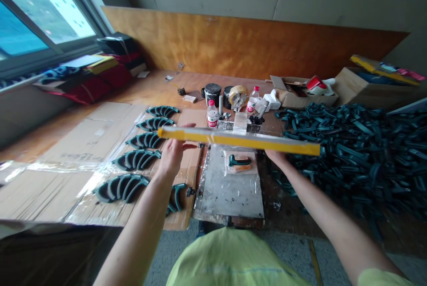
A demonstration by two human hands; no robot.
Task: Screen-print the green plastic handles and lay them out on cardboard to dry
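Note:
A long, thin screen-printing frame (pixel 238 140) with yellow edges is held up nearly level and seen edge-on. Near its left end, my left hand (pixel 174 152) grips it, with fingers showing above and below the edge. My right hand (pixel 276 156) holds it from beneath on the right, its fingers mostly hidden behind the frame. Below it is a grey base plate (pixel 230 192) with a clear, taped jig. On that jig lies a dark green curved handle part (pixel 239 160) beside an orange-tan piece (pixel 240 168). A metal clamp (pixel 256 121) stands behind the frame.
Fanned rows of green handle parts (pixel 122 187) lie on cardboard (pixel 76 139) at left. A large heap of similar parts (pixel 363 152) covers the right side. Behind stand red-capped bottles (pixel 212 116), a black tub (pixel 212 92) and open cardboard boxes (pixel 360 88).

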